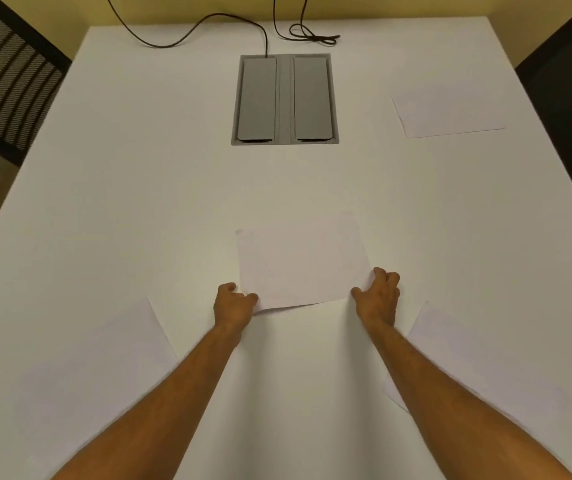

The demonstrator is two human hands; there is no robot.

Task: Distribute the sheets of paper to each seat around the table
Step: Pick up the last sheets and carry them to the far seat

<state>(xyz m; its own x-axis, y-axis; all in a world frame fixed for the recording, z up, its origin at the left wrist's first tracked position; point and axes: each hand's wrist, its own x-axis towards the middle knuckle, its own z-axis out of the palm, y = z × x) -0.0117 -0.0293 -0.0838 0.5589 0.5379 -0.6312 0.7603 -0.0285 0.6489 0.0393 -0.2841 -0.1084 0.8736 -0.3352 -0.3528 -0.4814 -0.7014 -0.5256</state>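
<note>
Sheet (301, 261) | flat, slightly skewed | left hand (234, 303), right hand (379, 294) pinching near corners

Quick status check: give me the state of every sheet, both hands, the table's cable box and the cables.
Centre sheet: near edge lifted, pinched at both near corners.
Left hand: gripping its left corner.
Right hand: gripping its right corner.
Near-left sheet: flat.
Near-right sheet: flat.
Far-right sheet: flat, by the black chair.
Cable box: lids closed.
Cables: loose.

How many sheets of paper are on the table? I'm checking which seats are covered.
4: one held at its near corners by both hands, one at near left, one at near right under the right forearm, one at far right by the dark chair. More may lie out of frame.
</note>
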